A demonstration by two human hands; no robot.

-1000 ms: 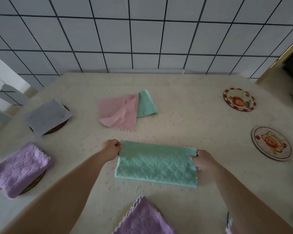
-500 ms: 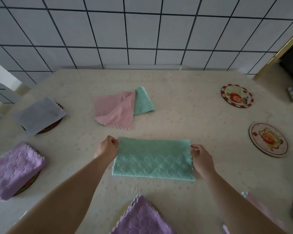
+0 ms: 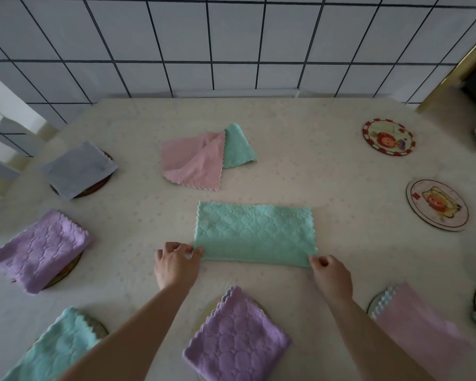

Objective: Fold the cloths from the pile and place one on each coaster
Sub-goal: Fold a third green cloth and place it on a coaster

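Along the left of the tabletop (image 3: 300, 138), a grey cloth (image 3: 79, 169), a purple cloth (image 3: 43, 250) and a teal cloth (image 3: 50, 350) each lie folded over a coaster. Further in, a loose pile sits toward the wall, a pink cloth (image 3: 193, 163) overlapping a teal one (image 3: 238, 145). In the middle lies a green cloth (image 3: 254, 233), folded into a long strip. The left hand (image 3: 175, 264) pinches its near left corner, fingers closed on the edge. Just in front, another purple cloth (image 3: 235, 340) covers a coaster. The right hand (image 3: 331, 274) pinches the strip's near right corner. At the right, two picture coasters (image 3: 388, 137) (image 3: 437, 205) lie bare.
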